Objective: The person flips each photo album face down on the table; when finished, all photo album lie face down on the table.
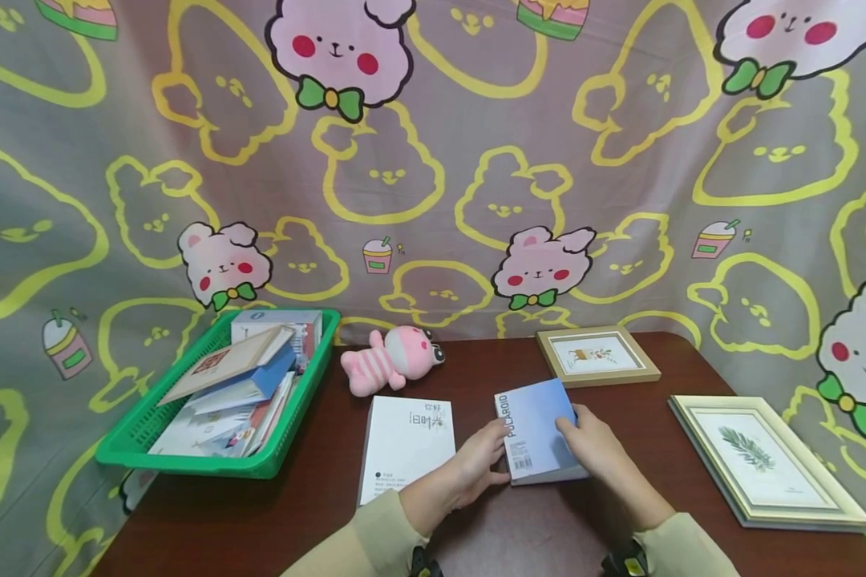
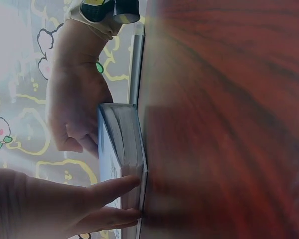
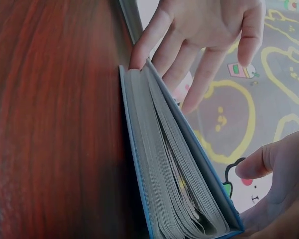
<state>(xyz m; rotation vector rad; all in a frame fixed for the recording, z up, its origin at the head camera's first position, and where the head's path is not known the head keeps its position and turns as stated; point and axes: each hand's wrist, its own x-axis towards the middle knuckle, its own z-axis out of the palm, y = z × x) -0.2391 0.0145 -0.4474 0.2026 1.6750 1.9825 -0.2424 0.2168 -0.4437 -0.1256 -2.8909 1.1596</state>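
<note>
A thick blue book point(image 1: 537, 429) lettered POLAROID lies on the dark wooden table, barcode on its cover. Along its left edge my left hand point(image 1: 479, 465) rests with straight fingers, the fingertips point(image 3: 139, 57) touching the book near its corner. My right hand point(image 1: 599, 441) holds the right side, thumb over the cover; its other fingers are mostly hidden in the head view. Pages fan slightly apart between the covers in the right wrist view. Left of the hands lies a white book point(image 1: 407, 441) with Chinese lettering, partly covered by the left forearm.
A green basket point(image 1: 267, 465) of books and folders stands at the left. Behind the white book lies a pink striped plush toy point(image 1: 386, 361). Two framed pictures lie at the right: a wooden frame point(image 1: 649, 374) at the back and a pale frame point(image 1: 830, 517) nearer. Patterned cloth point(image 1: 433, 200) hangs behind.
</note>
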